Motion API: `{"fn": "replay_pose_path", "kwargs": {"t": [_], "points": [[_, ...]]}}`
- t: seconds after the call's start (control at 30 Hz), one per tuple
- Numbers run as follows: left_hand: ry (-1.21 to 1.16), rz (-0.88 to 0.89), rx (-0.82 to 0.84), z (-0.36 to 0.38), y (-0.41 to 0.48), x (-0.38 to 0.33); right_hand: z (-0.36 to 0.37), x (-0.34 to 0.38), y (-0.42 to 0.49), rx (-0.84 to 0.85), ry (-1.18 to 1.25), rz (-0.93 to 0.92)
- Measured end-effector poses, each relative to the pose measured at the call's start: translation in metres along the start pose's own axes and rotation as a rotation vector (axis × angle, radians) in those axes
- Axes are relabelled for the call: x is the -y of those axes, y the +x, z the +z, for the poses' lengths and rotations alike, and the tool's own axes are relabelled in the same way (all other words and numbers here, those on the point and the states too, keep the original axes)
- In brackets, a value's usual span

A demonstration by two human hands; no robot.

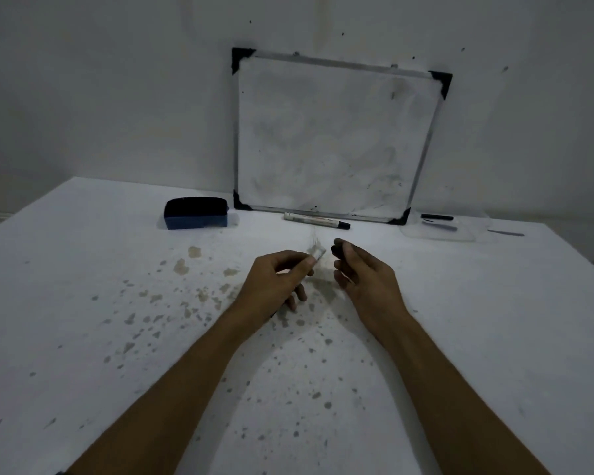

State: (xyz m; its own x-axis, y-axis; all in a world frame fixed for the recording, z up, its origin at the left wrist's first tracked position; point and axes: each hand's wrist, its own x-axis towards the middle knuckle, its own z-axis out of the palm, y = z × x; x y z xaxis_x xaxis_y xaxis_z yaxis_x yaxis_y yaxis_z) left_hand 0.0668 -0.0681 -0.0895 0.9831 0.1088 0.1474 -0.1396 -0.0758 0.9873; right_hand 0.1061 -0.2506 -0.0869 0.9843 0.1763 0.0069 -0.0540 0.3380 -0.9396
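Over the middle of the stained white table [83,303], my left hand [275,282] pinches a pale marker body [315,252] between thumb and fingers, its end blurred. Just to its right, my right hand [364,272] holds a small black cap [336,250] at its fingertips. A narrow gap separates the cap from the marker's end. A small whiteboard [333,138] with black corner pieces leans on the wall behind, wiped but smudged.
A second marker [316,220] lies at the whiteboard's foot. A dark blue eraser [197,212] sits to the left of the board. At the back right a clear plastic sleeve [443,228] holds dark pens. The table's left edge runs diagonally.
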Motion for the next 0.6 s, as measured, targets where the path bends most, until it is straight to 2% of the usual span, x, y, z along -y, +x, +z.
{"fn": "replay_pose_path", "kwargs": {"t": [0.17,0.37,0.47,0.6], "points": [[0.035,0.051,0.02,0.0034,-0.0031,-0.0002,-0.001,0.0021,0.006,0.061,0.022,0.063],[0.039,0.072,0.027,0.0021,-0.004,-0.0003,-0.0036,0.0004,0.0069,0.102,0.004,0.053],[0.057,0.067,0.022,0.0011,-0.0036,0.0016,-0.0021,-0.0002,0.0049,0.08,-0.062,-0.017],[0.082,0.066,0.011,0.001,-0.0033,0.0033,0.0026,-0.0029,0.0012,0.021,-0.244,-0.207]]}}
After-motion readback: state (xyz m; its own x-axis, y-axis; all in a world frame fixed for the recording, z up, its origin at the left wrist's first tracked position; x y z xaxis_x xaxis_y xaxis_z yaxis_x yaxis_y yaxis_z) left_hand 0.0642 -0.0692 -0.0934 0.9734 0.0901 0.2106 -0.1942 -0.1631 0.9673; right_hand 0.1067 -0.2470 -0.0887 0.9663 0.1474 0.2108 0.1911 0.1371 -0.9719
